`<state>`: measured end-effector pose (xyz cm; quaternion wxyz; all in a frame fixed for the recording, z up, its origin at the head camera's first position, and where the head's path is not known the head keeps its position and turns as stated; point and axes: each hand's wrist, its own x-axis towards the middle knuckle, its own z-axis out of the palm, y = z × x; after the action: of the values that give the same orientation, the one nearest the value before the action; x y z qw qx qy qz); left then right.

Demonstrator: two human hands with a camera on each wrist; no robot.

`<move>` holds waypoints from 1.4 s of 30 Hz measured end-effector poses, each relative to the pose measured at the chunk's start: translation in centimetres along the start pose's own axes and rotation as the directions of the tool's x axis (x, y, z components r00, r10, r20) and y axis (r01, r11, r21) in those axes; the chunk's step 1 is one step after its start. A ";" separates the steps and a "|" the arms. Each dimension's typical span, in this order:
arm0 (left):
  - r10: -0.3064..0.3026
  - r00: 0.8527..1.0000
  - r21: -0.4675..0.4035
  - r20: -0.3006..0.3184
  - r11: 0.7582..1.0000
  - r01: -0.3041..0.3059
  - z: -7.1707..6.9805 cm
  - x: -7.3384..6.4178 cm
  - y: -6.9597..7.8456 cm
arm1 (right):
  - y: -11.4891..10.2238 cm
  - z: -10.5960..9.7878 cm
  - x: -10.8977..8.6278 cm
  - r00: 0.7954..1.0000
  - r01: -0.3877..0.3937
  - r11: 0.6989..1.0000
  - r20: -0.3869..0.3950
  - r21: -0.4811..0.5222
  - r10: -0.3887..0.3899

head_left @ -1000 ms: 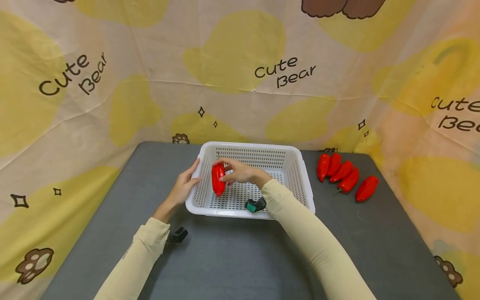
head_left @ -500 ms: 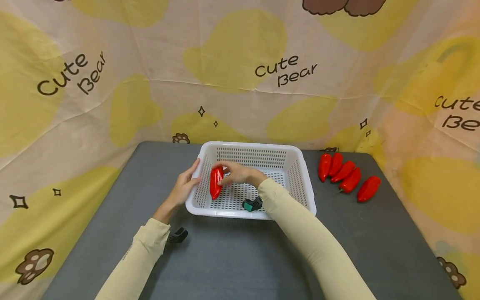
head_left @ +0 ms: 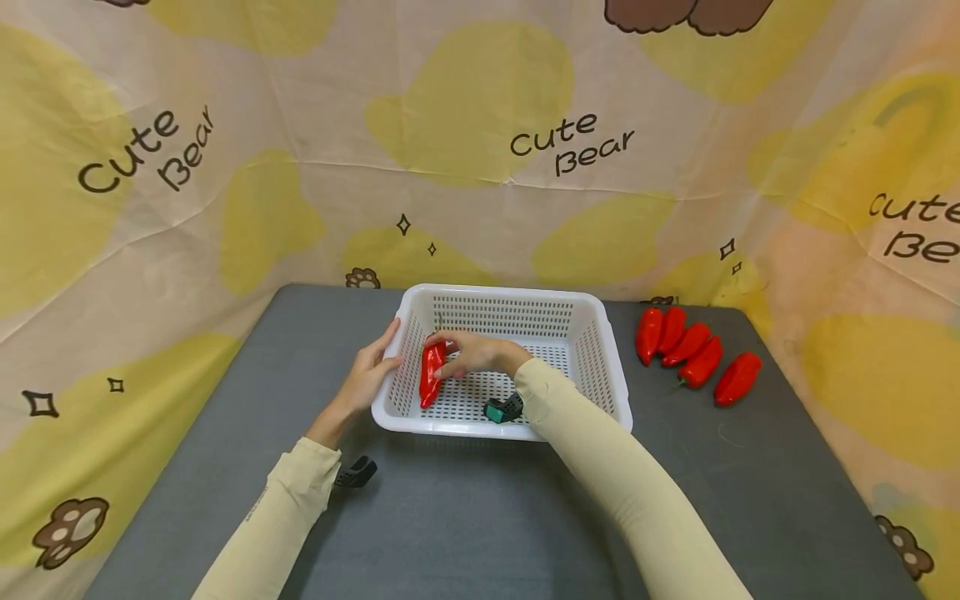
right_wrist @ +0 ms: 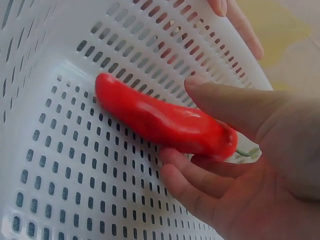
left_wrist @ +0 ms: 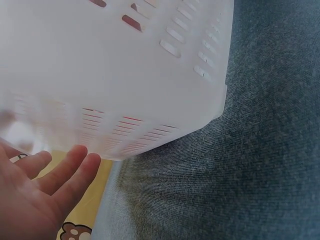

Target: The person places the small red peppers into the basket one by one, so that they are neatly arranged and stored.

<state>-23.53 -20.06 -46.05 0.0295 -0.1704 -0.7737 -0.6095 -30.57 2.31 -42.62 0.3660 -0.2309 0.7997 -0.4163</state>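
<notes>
Inside the white plastic basket [head_left: 517,431], a glossy red pepper [head_left: 431,375] with a green stem lies along the left end. My right hand [head_left: 474,352] is around it. In the right wrist view the thumb [right_wrist: 215,95] stands slightly off the pepper [right_wrist: 165,122], while other fingers [right_wrist: 192,180] lie close along its opposite side; contact there is unclear. My left hand [head_left: 365,375] rests against the basket's left end, thumb at the rim. Its fingers [left_wrist: 70,175] look spread and fairly straight beside the outer wall in the left wrist view.
Several red peppers [head_left: 686,342] lie in a row on the grey table [head_left: 465,517], right of the basket, with one more pepper [head_left: 738,379] slightly apart. A patterned cloth [head_left: 480,108] hangs behind and at both sides. Black straps are on both wrists.
The pepper has gone lower and slightly left onto the basket's floor, its tip nearer the front. My right hand has lowered with it and its thumb has loosened. My left hand has stayed put.
</notes>
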 end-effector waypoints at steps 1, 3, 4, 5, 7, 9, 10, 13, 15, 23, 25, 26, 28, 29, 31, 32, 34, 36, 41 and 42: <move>0.001 1.000 -0.002 -0.002 1.000 -0.001 0.0 0.0 0.0 | 0.1 0.0 0.0 1.000 0.005 1.000 0.003 0.000 -0.005; 0.002 1.000 -0.009 -0.002 1.000 -0.002 0.0 0.0 0.0 | 0.1 0.0 0.0 1.000 0.011 1.000 0.007 0.000 -0.011; 0.003 1.000 -0.012 -0.002 1.000 -0.003 0.1 -0.1 -0.1 | 0.1 0.0 0.0 1.000 0.013 1.000 0.007 -0.001 -0.013; 0.003 1.000 -0.014 -0.002 1.000 -0.003 0.1 -0.1 -0.1 | 0.1 0.1 0.0 1.000 0.014 1.000 0.006 0.000 -0.014; 0.004 1.000 -0.015 -0.001 1.000 -0.004 0.1 -0.1 0.0 | 0.1 0.1 0.0 1.000 0.015 1.000 0.006 0.002 -0.015; 0.005 1.000 -0.017 0.000 1.000 -0.005 0.1 -0.1 0.0 | 0.1 0.1 -0.1 1.000 0.014 1.000 0.008 0.010 -0.014; 0.006 1.000 -0.017 0.001 1.000 -0.006 0.1 -0.1 0.0 | 0.1 0.1 0.0 1.000 0.014 1.000 0.007 0.014 -0.014; 0.010 1.000 -0.013 0.005 1.000 -0.010 0.1 -0.1 0.1 | 0.1 0.1 -0.1 1.000 0.009 1.000 0.008 0.029 -0.009; 0.011 1.000 -0.015 0.007 1.000 -0.011 0.1 -0.1 0.1 | 0.1 0.1 -0.1 1.000 0.005 0.999 0.006 0.040 -0.005; 0.026 1.000 -0.004 0.002 1.000 -0.026 0.0 -0.2 0.1 | 0.0 0.0 -0.3 1.000 -0.016 0.999 -0.014 0.042 0.017; 0.032 0.999 0.003 0.000 0.999 -0.032 0.0 -0.2 0.1 | -0.2 -0.1 -0.5 1.000 -0.013 0.999 -0.023 0.038 0.013; 0.032 0.999 0.001 -0.002 0.999 -0.032 0.0 -0.1 0.2 | -0.3 -0.2 -0.6 1.000 -0.010 0.999 -0.027 0.035 0.010; 0.035 0.999 0.004 -0.003 0.999 -0.035 0.0 -0.1 0.2 | -0.6 -0.5 -0.8 0.999 0.000 1.000 -0.037 0.027 0.001; 0.037 0.999 0.005 -0.002 0.999 -0.037 0.0 -0.1 0.2 | -0.7 -0.6 -1.0 0.999 0.004 1.000 -0.040 0.029 -0.002; 0.039 0.999 0.005 -0.002 0.999 -0.039 0.0 0.0 0.3 | -1.0 -1.0 -1.3 0.999 0.005 1.000 -0.042 0.028 -0.003; 0.036 0.999 0.006 -0.004 0.999 -0.036 0.0 0.0 0.3 | -1.1 -1.2 -1.5 0.999 0.003 1.000 -0.048 0.026 -0.002; 0.035 0.999 0.011 -0.006 0.999 -0.035 0.0 0.0 0.3 | -1.4 -1.6 -1.9 0.998 0.001 1.000 -0.062 0.022 0.000; 0.027 1.000 0.011 -0.007 1.000 -0.027 0.0 0.0 0.3 | -1.7 -2.1 -2.3 0.998 0.005 1.000 -0.069 0.018 -0.004; 0.010 1.000 0.013 0.000 1.000 -0.010 -0.1 0.0 0.6 | -2.2 -3.0 -3.8 0.996 0.037 0.999 -0.077 0.016 -0.036; 0.006 1.000 0.012 0.002 1.000 -0.006 -0.1 0.0 0.6 | -2.3 -3.1 -4.2 0.996 0.045 0.999 -0.078 0.014 -0.043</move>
<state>-23.33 -20.05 -45.46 0.0315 -0.1732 -0.7768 -0.6046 -30.25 5.40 -37.81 0.3271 -0.2292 0.8048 -0.4391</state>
